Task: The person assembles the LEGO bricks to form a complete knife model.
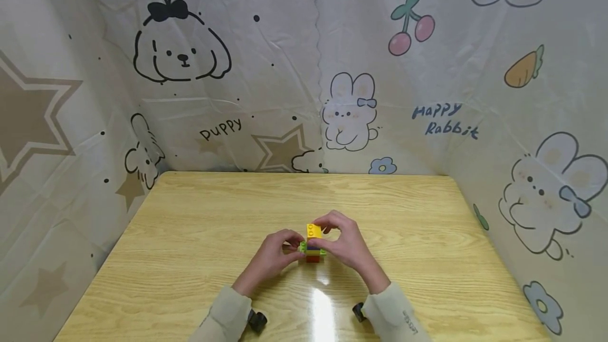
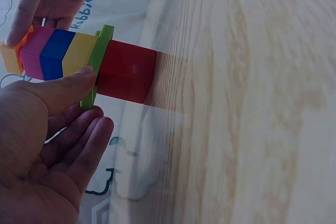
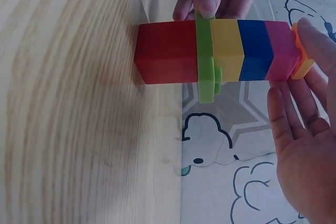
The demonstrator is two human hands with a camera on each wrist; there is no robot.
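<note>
A stack of toy building bricks stands upright on the wooden table. At its bottom is a red brick (image 2: 128, 72), with a wider green plate (image 3: 206, 61) sticking out past both sides. Above that come a yellow brick (image 3: 228, 51), a blue brick (image 3: 255, 51) and a pink brick (image 3: 281, 51). My left hand (image 1: 273, 253) pinches one end of the green plate between thumb and fingers. At the top, my right hand (image 1: 345, 239) holds a yellow-orange brick (image 1: 312, 231), slightly tilted against the pink one.
The light wooden table (image 1: 199, 210) extends around the stack. A printed cloth (image 1: 266, 41) with cartoon animals hangs behind it and along both sides. Black devices (image 1: 258, 322) sit at my wrists.
</note>
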